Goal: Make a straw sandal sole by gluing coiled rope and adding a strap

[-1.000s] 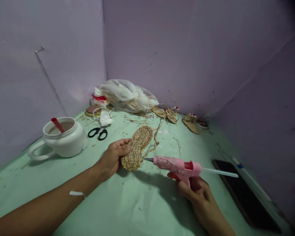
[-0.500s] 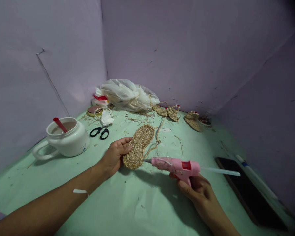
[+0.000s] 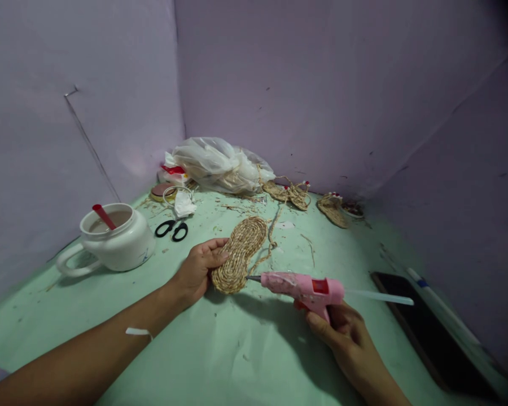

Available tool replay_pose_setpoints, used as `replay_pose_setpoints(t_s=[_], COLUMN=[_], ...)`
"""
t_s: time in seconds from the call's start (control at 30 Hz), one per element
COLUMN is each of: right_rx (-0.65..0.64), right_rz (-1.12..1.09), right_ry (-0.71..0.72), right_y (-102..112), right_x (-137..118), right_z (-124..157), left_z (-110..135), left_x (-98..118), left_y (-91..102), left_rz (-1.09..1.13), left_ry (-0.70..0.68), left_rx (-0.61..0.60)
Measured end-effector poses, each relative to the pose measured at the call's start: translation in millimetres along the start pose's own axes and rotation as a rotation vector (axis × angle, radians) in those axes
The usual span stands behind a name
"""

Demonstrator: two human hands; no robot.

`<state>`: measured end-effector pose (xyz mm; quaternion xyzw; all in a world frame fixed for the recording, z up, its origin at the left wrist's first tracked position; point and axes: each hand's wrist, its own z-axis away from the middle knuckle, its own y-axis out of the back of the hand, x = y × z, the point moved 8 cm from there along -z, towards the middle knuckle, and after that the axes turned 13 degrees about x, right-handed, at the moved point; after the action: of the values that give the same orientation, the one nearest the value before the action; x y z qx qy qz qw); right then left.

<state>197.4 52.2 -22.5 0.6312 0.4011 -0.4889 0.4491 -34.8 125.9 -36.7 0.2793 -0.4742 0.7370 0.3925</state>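
Note:
My left hand [image 3: 201,268] grips a coiled straw-rope sole [image 3: 241,251] by its left edge, thumb on top and fingers partly hidden beneath. The sole is tilted up off the table, and a loose braided cord [image 3: 272,245] trails from its right side. In my right hand [image 3: 347,332] is a pink glue gun [image 3: 298,286], held by its handle. The metal nozzle points left and meets, or nearly meets, the lower right edge of the sole. A pale glue stick [image 3: 383,296] juts from the back of the gun.
To the left stands a white mug [image 3: 121,239] with a red straw. Black-handled scissors [image 3: 172,230] lie behind my left hand. Farther back are a plastic bag [image 3: 220,166] and small woven sandals [image 3: 332,211]. A dark phone [image 3: 432,332] and a pen [image 3: 444,307] lie on the right.
Almost nothing differs. The whole view has shifted very slightly; both hands keep their grip, and the nozzle stays at the sole's edge.

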Motion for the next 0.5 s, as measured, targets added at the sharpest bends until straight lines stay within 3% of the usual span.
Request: replay_pose_setpoints(t_s=[0.5], right_rx=[0.088], right_rz=[0.018], right_ry=[-0.027], right_y=[4.3], right_x=[2.8], right_z=[-0.7], left_z=[3.6], left_x=[2.1], left_y=[-4.8], left_rz=[-0.015], left_ry=[-0.010], left_rx=[-0.027])
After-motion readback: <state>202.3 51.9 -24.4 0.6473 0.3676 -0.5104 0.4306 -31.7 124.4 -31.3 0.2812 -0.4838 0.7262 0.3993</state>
